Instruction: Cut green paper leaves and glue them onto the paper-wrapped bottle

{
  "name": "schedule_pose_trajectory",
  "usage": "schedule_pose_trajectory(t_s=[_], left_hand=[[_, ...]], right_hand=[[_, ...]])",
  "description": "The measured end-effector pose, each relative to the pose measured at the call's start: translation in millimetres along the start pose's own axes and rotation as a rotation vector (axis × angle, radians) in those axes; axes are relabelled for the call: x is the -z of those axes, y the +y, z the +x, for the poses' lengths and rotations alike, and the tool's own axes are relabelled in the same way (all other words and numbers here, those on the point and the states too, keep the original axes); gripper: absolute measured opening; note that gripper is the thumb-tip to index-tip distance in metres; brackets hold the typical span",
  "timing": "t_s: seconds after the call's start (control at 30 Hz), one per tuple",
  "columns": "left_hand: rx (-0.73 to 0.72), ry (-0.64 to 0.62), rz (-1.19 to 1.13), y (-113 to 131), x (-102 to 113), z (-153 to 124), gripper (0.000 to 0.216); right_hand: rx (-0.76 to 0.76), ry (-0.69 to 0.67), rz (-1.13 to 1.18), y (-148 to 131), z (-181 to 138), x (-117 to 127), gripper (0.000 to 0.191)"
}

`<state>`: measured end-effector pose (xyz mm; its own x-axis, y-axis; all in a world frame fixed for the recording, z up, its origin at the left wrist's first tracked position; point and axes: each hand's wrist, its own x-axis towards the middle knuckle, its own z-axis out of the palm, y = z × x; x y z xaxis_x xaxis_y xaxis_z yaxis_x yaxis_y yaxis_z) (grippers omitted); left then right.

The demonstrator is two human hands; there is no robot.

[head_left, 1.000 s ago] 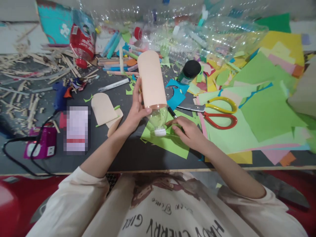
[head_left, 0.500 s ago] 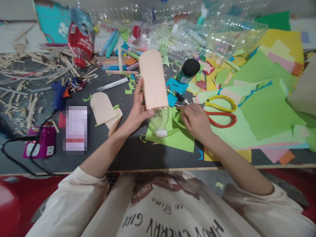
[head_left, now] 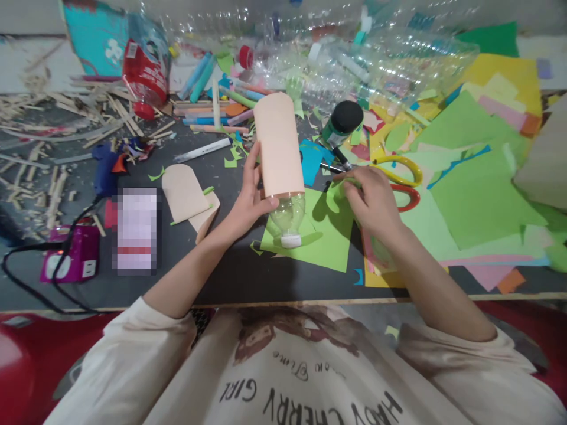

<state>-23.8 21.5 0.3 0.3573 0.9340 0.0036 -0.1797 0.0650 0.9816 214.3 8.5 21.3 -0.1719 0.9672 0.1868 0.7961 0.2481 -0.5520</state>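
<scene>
My left hand (head_left: 254,192) is wrapped round a plastic bottle (head_left: 279,147) covered in peach paper. The bottle's bare clear neck and white cap point toward me. To its right, my right hand (head_left: 370,198) pinches a curved piece of light green paper (head_left: 337,198) between thumb and fingers. Under the bottle's neck lies a green paper sheet (head_left: 328,248). Scissors (head_left: 405,171) with one yellow and one red handle lie beside my right hand, which partly hides them. Just beyond that hand are a black-lidded jar (head_left: 345,121) and a blue paper piece (head_left: 315,159).
Peach paper cutouts (head_left: 186,195), a marker (head_left: 202,150), a phone (head_left: 135,230) and a blue glue gun (head_left: 105,168) lie on the left. Clear plastic bottles (head_left: 390,59) crowd the back. Coloured paper sheets (head_left: 482,177) cover the right side, and wood sticks (head_left: 53,195) litter the far left.
My right hand has shifted right and slightly up with the green paper piece, pushing the scissors a little. The jar has moved slightly. My left hand and the bottle have barely moved.
</scene>
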Motion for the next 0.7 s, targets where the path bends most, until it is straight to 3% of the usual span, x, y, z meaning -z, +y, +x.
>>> schedule_pose_trajectory(t_s=[0.1,0.23,0.5,0.7], left_hand=[[0.025,-0.008,0.0,-1,-2,-1,0.106],[0.066,-0.013,-0.024,-3,-6,-1,0.111],[0.193,0.03,0.089,0,-10,-13,0.103],[0.078,0.113,0.428,2,-11,-16,0.086]], right_hand=[[-0.038,0.034,0.377,-15,-3,-3,0.019],[0.075,0.103,0.674,-29,-5,-25,0.021],[0.152,0.075,0.733,-26,-16,-40,0.021],[0.184,-0.016,0.766,-25,-19,-41,0.021]])
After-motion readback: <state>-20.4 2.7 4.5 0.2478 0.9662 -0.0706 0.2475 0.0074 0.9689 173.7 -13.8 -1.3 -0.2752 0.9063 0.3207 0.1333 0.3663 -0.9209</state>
